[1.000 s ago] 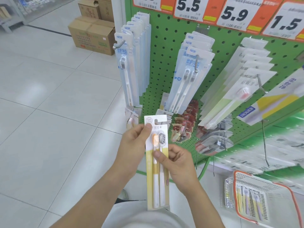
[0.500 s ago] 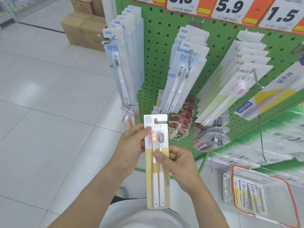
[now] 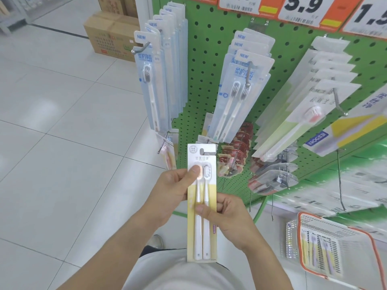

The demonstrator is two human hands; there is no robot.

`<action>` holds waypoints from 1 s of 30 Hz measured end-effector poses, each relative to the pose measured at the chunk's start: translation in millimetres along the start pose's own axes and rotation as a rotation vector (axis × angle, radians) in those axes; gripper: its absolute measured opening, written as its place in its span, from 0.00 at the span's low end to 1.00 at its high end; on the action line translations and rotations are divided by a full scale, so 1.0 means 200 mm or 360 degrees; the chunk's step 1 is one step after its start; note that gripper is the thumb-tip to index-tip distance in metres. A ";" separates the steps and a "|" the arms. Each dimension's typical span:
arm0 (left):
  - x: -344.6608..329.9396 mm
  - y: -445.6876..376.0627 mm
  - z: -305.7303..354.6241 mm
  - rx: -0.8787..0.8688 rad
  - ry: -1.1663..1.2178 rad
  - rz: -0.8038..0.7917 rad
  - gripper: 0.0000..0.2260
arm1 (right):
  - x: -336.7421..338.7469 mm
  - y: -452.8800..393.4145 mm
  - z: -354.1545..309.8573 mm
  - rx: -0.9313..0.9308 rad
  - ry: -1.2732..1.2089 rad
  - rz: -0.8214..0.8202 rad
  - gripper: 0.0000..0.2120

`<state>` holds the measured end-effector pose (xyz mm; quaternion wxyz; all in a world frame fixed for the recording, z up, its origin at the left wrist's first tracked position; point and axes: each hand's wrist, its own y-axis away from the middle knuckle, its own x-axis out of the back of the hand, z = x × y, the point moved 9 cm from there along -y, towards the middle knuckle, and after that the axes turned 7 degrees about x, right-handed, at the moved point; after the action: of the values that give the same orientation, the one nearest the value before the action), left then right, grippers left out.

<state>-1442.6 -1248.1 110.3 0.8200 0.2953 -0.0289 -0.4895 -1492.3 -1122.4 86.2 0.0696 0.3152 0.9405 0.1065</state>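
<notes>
Green pegboard (image 3: pixel 199 80) hung with toothbrush packs backs the scene, and just before it the left hand (image 3: pixel 169 193) and right hand (image 3: pixel 228 218) each pinch the upright two-brush toothbrush pack (image 3: pixel 202 231).

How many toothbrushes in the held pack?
2, side by side in the pack: orange-headed brush left, head under the thumb of the left hand; white-headed brush right. None seems hidden.
</notes>
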 end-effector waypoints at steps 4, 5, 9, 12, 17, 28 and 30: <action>0.02 -0.01 -0.01 -0.0018 -0.0028 0.0054 0.23 | 0.00 0.00 -0.01 0.0001 0.0016 0.0018 0.07; 0.02 -0.01 -0.01 -0.0003 -0.0016 0.0052 0.23 | 0.00 0.00 -0.01 0.0003 0.0027 0.0024 0.07; 0.06 -0.02 -0.01 0.0048 0.0090 0.0090 0.24 | -0.01 0.01 -0.02 -0.0024 0.0012 -0.0068 0.08; 0.07 -0.03 0.00 0.0068 0.0109 0.0062 0.24 | 0.01 0.01 -0.02 -0.0050 0.0044 -0.0025 0.04; 0.03 -0.04 -0.02 0.0077 -0.0159 -0.0020 0.15 | 0.04 -0.01 -0.02 -0.0038 -0.0004 0.0087 0.11; 0.11 -0.04 -0.01 0.0053 0.0066 0.0197 0.10 | 0.02 -0.01 0.01 -0.0119 -0.0001 -0.0141 0.16; 0.10 -0.03 -0.02 0.0058 0.0051 0.0163 0.10 | 0.00 -0.01 0.01 -0.0108 0.0017 -0.0131 0.14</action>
<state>-1436.3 -1264.5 98.3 0.8388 0.3162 -0.0399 -0.4414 -1493.2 -1122.9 83.3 0.0795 0.2731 0.9489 0.1369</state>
